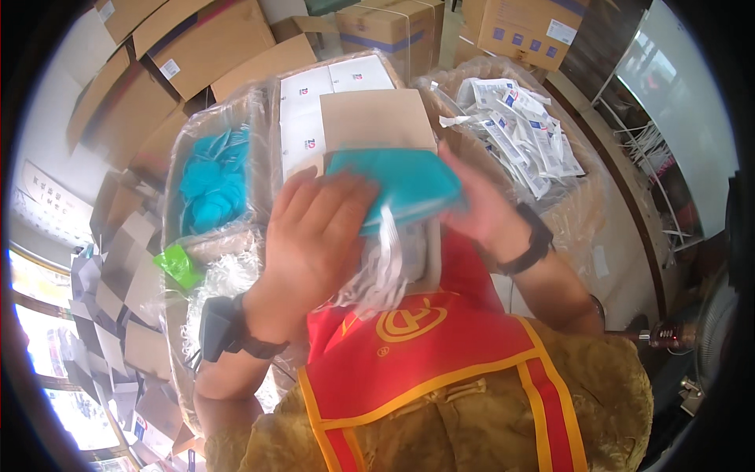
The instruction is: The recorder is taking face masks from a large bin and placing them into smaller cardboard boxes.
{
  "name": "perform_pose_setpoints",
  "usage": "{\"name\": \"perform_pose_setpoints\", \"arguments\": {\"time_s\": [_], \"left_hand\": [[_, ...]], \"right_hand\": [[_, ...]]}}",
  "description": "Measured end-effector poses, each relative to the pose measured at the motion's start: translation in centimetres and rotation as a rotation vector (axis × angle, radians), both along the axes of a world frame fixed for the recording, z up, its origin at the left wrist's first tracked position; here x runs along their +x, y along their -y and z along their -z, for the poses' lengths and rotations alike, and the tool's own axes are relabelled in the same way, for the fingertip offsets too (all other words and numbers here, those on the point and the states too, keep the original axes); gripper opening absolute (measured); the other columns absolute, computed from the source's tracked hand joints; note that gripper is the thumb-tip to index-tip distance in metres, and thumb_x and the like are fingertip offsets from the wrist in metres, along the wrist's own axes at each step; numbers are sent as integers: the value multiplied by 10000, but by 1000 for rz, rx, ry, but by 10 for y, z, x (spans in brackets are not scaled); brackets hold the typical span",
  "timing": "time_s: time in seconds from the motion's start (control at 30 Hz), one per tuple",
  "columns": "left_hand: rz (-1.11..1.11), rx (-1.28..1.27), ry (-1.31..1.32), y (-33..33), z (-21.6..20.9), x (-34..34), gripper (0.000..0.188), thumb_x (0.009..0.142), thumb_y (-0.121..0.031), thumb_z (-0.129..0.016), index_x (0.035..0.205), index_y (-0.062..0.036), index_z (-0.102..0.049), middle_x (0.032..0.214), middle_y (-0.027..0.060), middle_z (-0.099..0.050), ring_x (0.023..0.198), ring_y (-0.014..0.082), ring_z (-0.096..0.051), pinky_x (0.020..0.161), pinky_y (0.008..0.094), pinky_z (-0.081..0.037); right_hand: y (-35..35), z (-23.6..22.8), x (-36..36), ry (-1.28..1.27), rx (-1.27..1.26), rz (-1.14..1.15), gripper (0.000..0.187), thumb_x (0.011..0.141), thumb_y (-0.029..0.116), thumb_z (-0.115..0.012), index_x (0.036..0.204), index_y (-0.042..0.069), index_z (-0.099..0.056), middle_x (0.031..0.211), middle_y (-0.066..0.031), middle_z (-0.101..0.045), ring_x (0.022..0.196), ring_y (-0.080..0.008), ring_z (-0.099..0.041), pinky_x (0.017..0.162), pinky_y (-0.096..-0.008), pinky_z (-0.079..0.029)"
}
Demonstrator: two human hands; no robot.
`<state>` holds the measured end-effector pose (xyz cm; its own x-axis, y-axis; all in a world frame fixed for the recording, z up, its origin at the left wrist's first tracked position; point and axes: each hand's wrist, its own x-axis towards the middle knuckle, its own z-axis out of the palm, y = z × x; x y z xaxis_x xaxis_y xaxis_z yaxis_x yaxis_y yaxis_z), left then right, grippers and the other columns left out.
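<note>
A flat teal bundle (pixel 417 185), blurred by motion, is between my hands in front of my chest. My left hand (pixel 314 228) has its fingers over the bundle's left end, the thumb hidden. At the other end, my right hand (pixel 481 200) grips the edge, its fingers partly behind the bundle. Thin white strips (pixel 385 256) hang below the teal piece, too smeared to name. Just beyond is an upright brown cardboard panel (pixel 377 118), close to a carton of white boxes (pixel 303 110).
On the left, a plastic-lined carton holds teal pieces (pixel 212 185); nearer are a green packet (pixel 179 266) and white strands (pixel 228 275). White sachets (pixel 523 134) fill a lined carton at right. Cardboard boxes (pixel 389 35) stand behind, and a fan (pixel 716 338) is at far right.
</note>
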<state>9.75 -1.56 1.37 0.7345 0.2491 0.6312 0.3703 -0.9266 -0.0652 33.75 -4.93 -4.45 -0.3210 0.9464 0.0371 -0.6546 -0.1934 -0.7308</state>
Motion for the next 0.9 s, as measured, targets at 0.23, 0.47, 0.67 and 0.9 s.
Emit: {"name": "perform_pose_setpoints", "arguments": {"time_s": [0.23, 0.47, 0.67, 0.9], "left_hand": [[-106, -196, -123, -1, 11, -7, 405, 669, -55, -667, 1064, -2, -596, 984, 149, -605, 877, 355, -565, 776, 436, -453], [-114, -528, -154, 2, 25, -30, 349, 643, -50, -689, 974, -12, -584, 882, 167, -592, 822, 370, -579, 711, 423, -480], [189, -1109, -34, 52, 58, -11, 327, 706, -178, -780, 932, -39, -587, 854, 160, -630, 796, 384, -607, 684, 403, -500], [135, -838, -104, 45, 31, -13, 291, 697, -240, -783, 846, -69, -600, 760, 111, -618, 706, 305, -626, 587, 379, -503]], "right_hand": [[38, 24, -44, 967, 537, 107, 252, 954, 247, -569, 1082, 37, -627, 1021, -64, -656, 970, -184, -619, 899, -321, -456], [47, -7, -19, 502, 15, -5, 207, 964, 217, -569, 1008, 32, -651, 830, -16, -629, 781, -73, -575, 713, -228, -453], [58, -24, -50, 724, 707, -147, 152, 936, 146, -588, 971, 9, -642, 768, -85, -640, 651, -152, -609, 586, -274, -446], [47, -66, -42, 1648, 1401, 133, 226, 871, 235, -616, 742, 66, -539, 639, -49, -516, 603, -199, -583, 524, -331, -475]]}}
